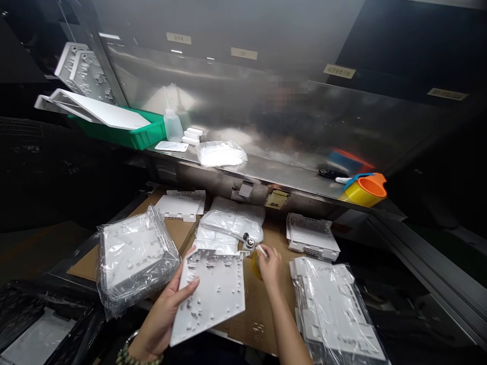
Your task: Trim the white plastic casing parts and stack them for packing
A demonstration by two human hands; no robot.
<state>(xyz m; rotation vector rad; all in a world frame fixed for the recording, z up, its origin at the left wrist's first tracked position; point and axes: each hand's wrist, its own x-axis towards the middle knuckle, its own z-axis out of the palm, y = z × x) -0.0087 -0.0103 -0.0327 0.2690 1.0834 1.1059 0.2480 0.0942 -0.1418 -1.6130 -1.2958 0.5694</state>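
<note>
My left hand [167, 309], with a beaded bracelet at the wrist, grips a white moulded panel [213, 294] by its left edge, thumb on the face with clips and ribs. Just right of the panel's upper corner, my right hand [271, 264] pinches a small white object [262, 250] between its fingertips. Beside those fingertips stands a small round metal-topped item [249, 243]. A yellow ring [256, 266], perhaps tape, lies partly behind my right hand. Folded clear plastic bags [232, 218] are stacked beyond the panel.
Bagged white panels lie at left [131, 248] and right [338, 309]. Unbagged panels sit behind them [180, 205], [312, 235]. A metal shelf [281, 175] crosses ahead, holding a green bin [142, 137], a clear bottle [173, 126] and a yellow-orange tape roll [363, 191].
</note>
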